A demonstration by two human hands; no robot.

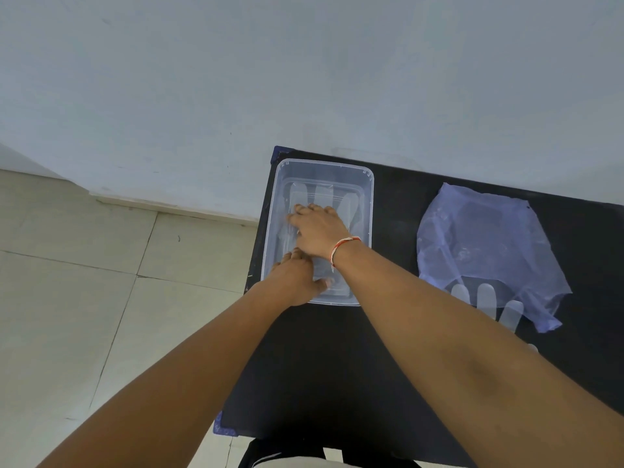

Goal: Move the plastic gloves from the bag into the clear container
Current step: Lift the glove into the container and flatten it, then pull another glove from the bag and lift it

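Head view: both hands, left (293,278) & right (319,233), fingers flat, pressing glove (332,198) (translucent) in clear container (368,197).

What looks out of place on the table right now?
One plastic glove lies with its glove fingers sticking out of the bag mouth onto the table, not yet moved. Both hands, left hand and right hand, press gloves flat inside the clear container.

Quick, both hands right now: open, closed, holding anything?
Left hand: open, pressing flat on the plastic gloves in the clear container, gripping nothing.
Right hand: open, palm down on the same gloves, gripping nothing.
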